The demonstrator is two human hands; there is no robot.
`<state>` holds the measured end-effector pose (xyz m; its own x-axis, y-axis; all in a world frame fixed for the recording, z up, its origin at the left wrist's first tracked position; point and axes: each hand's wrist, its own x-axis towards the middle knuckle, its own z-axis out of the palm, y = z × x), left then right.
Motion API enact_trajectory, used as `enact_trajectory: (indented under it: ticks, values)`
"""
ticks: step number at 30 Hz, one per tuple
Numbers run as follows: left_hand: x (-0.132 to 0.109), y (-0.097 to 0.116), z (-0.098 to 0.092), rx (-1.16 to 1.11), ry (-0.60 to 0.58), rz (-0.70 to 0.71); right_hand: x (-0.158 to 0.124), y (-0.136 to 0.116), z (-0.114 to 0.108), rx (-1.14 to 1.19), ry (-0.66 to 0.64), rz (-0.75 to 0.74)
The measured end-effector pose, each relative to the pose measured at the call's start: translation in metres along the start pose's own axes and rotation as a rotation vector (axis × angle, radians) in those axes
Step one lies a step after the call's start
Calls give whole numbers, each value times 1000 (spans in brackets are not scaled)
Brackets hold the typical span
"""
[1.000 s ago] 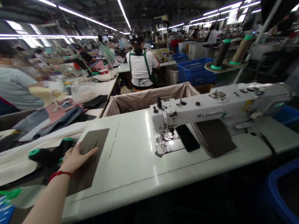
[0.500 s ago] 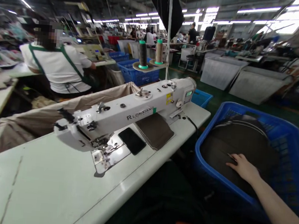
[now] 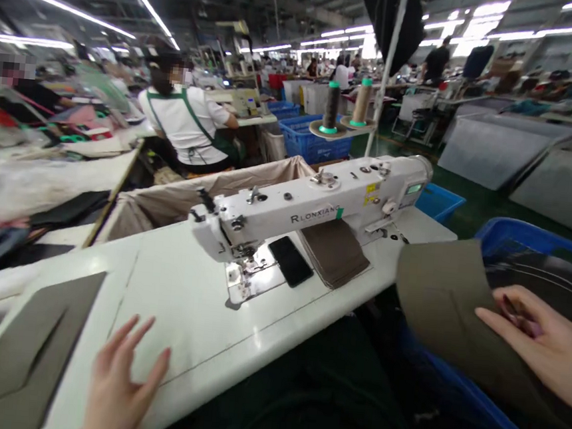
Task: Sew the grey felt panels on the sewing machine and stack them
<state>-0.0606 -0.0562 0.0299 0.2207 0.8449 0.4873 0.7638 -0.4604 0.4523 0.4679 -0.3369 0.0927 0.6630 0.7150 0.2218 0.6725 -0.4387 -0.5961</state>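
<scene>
My right hand point(image 3: 549, 348) grips a brown-olive fabric panel point(image 3: 440, 281) by its edge, raised over the near side of the blue basket. A small dark reddish object with loops, perhaps thread snips, sits inside the same hand; I cannot make it out fully. Over the white table point(image 3: 191, 326), my left hand point(image 3: 124, 380) is empty with fingers spread. Left of it lies another brown panel point(image 3: 23, 358) with a slit-like opening. The white sewing machine point(image 3: 311, 203) has a dark phone point(image 3: 290, 261) and a stack of brown fabric pieces point(image 3: 336, 254) beside it.
The blue basket point(image 3: 510, 227) at my right holds more dark fabric point(image 3: 545, 280). Behind the table hangs a beige cloth point(image 3: 212, 191). Two thread cones point(image 3: 331, 105) stand on a holder. A co-worker point(image 3: 186, 122) sits beyond, at the left.
My right hand has lifted a fabric panel out of the blue basket. My left hand has come into view over the table. The view has turned left.
</scene>
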Motion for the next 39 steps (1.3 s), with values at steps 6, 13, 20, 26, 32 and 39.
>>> enact_trajectory:
  ticks: [6, 13, 20, 26, 32, 39]
  values:
    - [-42, 83, 5, -275, 320, -41, -9, -146, 149, 557, -563, -125]
    - [-56, 55, 47, 38, -363, 189, -27, -246, 292, 81, -666, -582]
    - [-40, 12, 51, 111, -523, 282, 15, -245, 316, -73, -640, -756]
    - [8, 5, 47, 40, -629, 334, 16, -231, 330, -140, -547, -841]
    - [36, 3, 60, 44, -659, 337, 17, -229, 336, -186, -535, -878]
    - [31, 0, 64, 86, -650, 305, 19, -226, 342, -175, -530, -897]
